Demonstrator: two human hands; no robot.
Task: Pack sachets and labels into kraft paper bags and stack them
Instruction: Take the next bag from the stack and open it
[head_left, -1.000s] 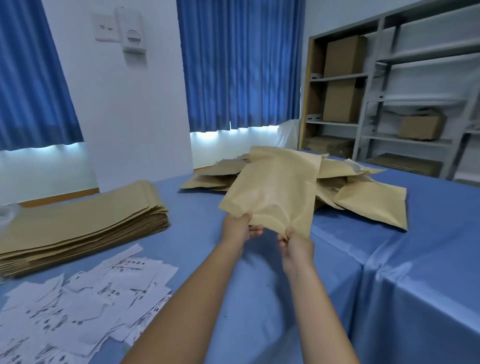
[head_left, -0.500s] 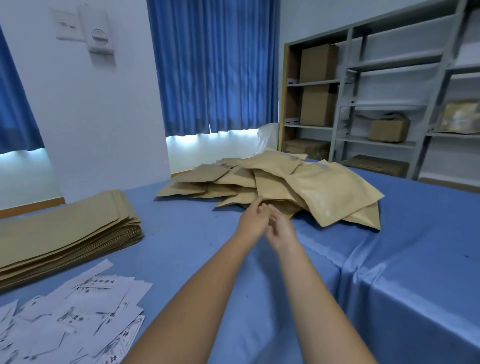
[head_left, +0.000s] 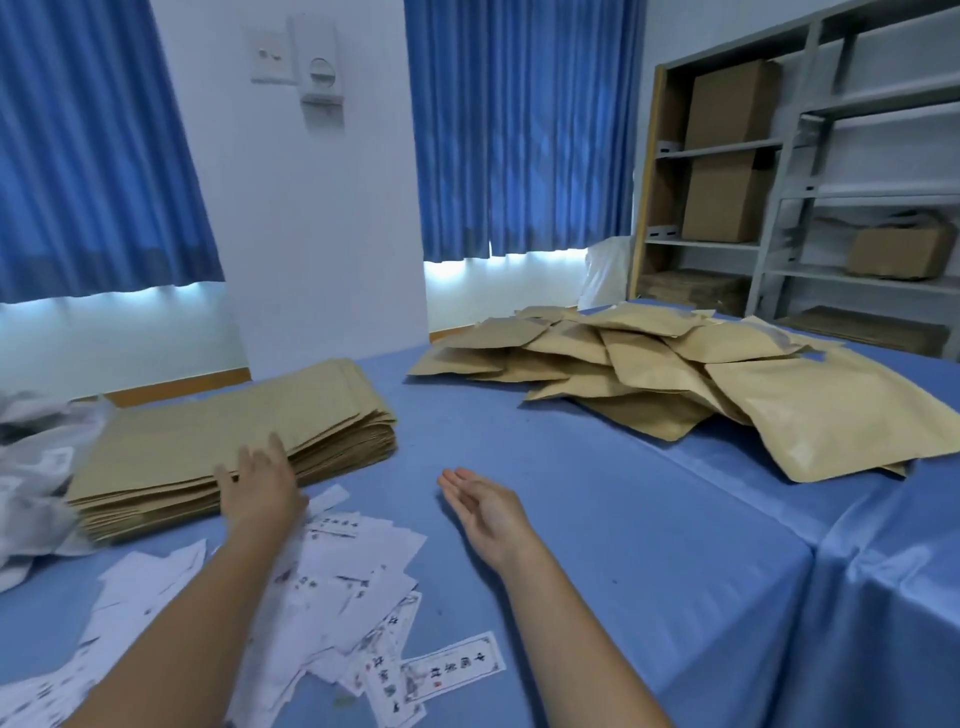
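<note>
A flat stack of empty kraft paper bags (head_left: 218, 431) lies at the left of the blue table. My left hand (head_left: 260, 486) reaches over its near edge with fingers spread, touching the top bag. Empty, with its fingers straight, my right hand (head_left: 480, 504) hovers over bare blue cloth in the middle. White printed labels (head_left: 332, 577) lie scattered under my left forearm, one (head_left: 452, 670) lying apart near the front. A loose heap of filled kraft bags (head_left: 675, 374) sits at the back right.
The blue tablecloth (head_left: 649, 545) drapes over a seam between two tables at the right. Crumpled white plastic (head_left: 26, 467) lies at the far left. Grey shelves with cardboard boxes (head_left: 727, 197) stand behind the heap. Blue curtains hang at the back.
A second ago both hands held a filled kraft bag; it now lies on the heap at the right. Both hands drew back, and the left moved over to the empty-bag stack.
</note>
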